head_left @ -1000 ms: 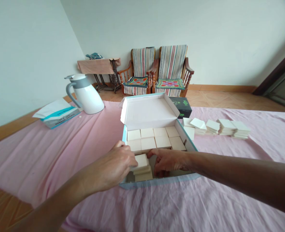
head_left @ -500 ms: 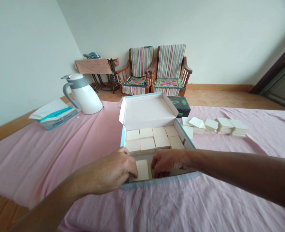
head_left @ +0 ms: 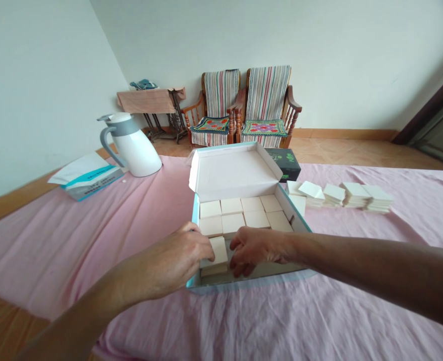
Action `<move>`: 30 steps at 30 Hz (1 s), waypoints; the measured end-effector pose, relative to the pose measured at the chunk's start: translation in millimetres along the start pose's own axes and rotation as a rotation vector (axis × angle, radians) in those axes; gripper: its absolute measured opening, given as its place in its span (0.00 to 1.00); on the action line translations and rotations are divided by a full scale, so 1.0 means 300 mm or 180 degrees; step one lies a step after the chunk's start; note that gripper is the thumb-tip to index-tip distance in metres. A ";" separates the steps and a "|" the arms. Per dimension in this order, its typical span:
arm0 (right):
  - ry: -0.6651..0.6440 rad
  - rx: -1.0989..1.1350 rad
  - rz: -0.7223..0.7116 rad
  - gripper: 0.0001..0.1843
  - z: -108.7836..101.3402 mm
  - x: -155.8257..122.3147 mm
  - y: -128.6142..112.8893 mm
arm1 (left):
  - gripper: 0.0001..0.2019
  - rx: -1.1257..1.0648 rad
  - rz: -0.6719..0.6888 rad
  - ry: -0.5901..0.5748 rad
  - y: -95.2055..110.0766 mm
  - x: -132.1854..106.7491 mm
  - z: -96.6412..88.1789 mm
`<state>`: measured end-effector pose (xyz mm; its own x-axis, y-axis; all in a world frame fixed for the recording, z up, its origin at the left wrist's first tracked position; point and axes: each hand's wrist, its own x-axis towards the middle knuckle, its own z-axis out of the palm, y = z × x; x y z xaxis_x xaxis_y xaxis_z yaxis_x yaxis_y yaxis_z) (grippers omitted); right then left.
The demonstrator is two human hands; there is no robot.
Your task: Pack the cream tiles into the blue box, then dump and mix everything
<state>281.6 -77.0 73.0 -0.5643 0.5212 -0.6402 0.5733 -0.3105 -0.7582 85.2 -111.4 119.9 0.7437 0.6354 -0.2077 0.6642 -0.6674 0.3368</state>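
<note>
An open box (head_left: 307,225) with pale blue sides stands before me, its lid folded back. Two rows of white square cards (head_left: 233,222) in stacks fill its far half. At the front left corner inside, my left hand (head_left: 186,255) is closed on the left edge of another stack of white square cards (head_left: 220,250); its upper cards sit shifted from the lower ones. Just right of that stack, my right hand (head_left: 255,248) hangs over the box floor, fingers bent and apart, with nothing visible in them.
More stacked white cards (head_left: 357,193) stand right of the box on the pink cloth (head_left: 161,210). Behind the lid is a black box (head_left: 289,163). A white jug (head_left: 139,153) and a tissue pack (head_left: 93,183) are at the left. Two wooden chairs (head_left: 268,100) stand beyond.
The front left stack has moved away from me, towards the filled rows, with my left hand on it. My right hand has shifted slightly left and its fingers have spread.
</note>
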 end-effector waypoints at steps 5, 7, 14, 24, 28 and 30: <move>-0.0485 -0.0611 -0.0185 0.12 -0.029 -0.022 -0.004 | 0.15 0.0049 0.0021 0.0110 -0.005 -0.001 0.002; -0.0806 -0.0656 -0.0359 0.18 -0.029 -0.019 0.000 | 0.15 0.0078 0.0019 0.0086 -0.008 0.003 0.003; -0.1450 -0.1131 -0.1075 0.23 -0.010 0.015 0.007 | 0.16 0.0161 0.0019 0.0203 -0.030 0.015 0.013; -0.1417 -0.1294 -0.1173 0.17 -0.026 -0.009 -0.012 | 0.16 0.0235 -0.0046 0.0320 -0.029 0.022 0.010; -0.0909 -0.1209 -0.1017 0.15 -0.060 -0.100 -0.048 | 0.09 0.0322 -0.0172 0.0383 0.008 0.028 -0.016; -0.0455 -0.1381 -0.1258 0.15 -0.082 -0.150 -0.044 | 0.05 0.0363 -0.0251 0.0282 0.024 0.040 -0.029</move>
<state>314.1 -76.7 114.8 -0.8411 0.4098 -0.3531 0.4768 0.2532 -0.8418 98.2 -105.4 127.8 0.6827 0.7160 -0.1460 0.7283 -0.6506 0.2151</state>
